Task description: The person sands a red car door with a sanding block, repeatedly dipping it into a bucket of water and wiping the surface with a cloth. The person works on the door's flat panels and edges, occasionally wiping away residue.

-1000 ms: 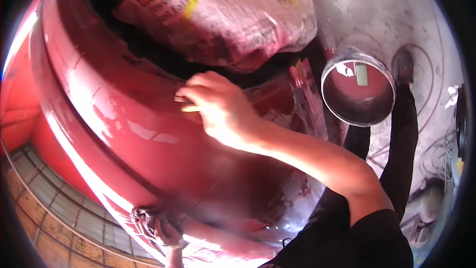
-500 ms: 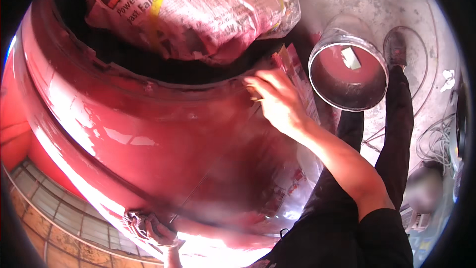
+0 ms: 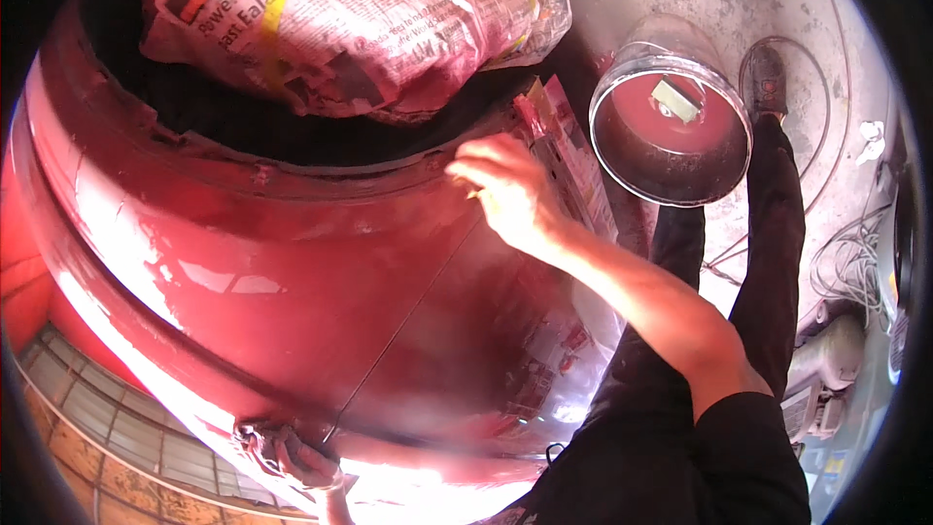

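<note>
A red car body panel fills the middle, with a seam running down it and a rough dark wheel-arch edge above. My right hand is at this edge, fingers bent and pressed together. Something small and yellowish shows at the fingertips, but what it is stays hidden. At the lower left my left hand rests on the panel's edge, closed on a dark, crumpled rag. Inside the arch sits a wheel wrapped in newspaper, held with yellow tape.
A bucket of reddish water with a pale block in it stands on the stained floor beside my foot. More newspaper covers the panel's side. Coiled cable and a grey machine lie at the right.
My right hand has shifted slightly left along the arch edge. The whole view has moved a little, and the left hand still holds the rag at the same edge.
</note>
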Demonstrator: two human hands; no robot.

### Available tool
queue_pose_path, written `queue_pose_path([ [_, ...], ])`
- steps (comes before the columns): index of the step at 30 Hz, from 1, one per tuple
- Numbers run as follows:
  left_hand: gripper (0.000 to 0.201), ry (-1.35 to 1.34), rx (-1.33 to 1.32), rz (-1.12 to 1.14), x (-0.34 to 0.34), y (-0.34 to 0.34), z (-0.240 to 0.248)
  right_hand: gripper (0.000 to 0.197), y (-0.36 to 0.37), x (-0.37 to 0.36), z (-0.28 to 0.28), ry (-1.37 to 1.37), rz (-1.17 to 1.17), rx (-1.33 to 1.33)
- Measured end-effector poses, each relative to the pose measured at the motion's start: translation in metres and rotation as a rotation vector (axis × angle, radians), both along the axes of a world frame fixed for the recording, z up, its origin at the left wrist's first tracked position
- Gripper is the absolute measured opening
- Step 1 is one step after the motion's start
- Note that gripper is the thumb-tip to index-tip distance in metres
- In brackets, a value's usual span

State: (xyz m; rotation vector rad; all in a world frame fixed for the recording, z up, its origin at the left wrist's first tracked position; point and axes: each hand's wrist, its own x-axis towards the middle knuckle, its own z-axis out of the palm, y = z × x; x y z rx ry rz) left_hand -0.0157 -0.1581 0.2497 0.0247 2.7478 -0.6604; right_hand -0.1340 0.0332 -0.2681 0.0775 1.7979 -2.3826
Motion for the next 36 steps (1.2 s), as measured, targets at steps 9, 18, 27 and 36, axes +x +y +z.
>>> queue_pose_path([
  [9,0.037,-0.012,-0.029,-0.033,-0.005,0.022,-0.010,0.043,0.012,0.038,-0.078,-0.044,0.162,0.101],
  [18,0.038,0.074,-0.052,-0.100,-0.025,0.031,-0.029,0.026,0.019,-0.115,0.063,-0.126,-0.002,-0.047],
  [27,0.037,0.101,-0.006,-0.147,-0.057,0.039,-0.039,0.013,-0.055,-0.257,0.159,-0.076,-0.054,-0.327],
  [36,0.047,0.109,0.010,-0.164,-0.059,0.046,-0.037,0.011,-0.081,-0.265,0.166,0.203,-0.102,-0.136],
])
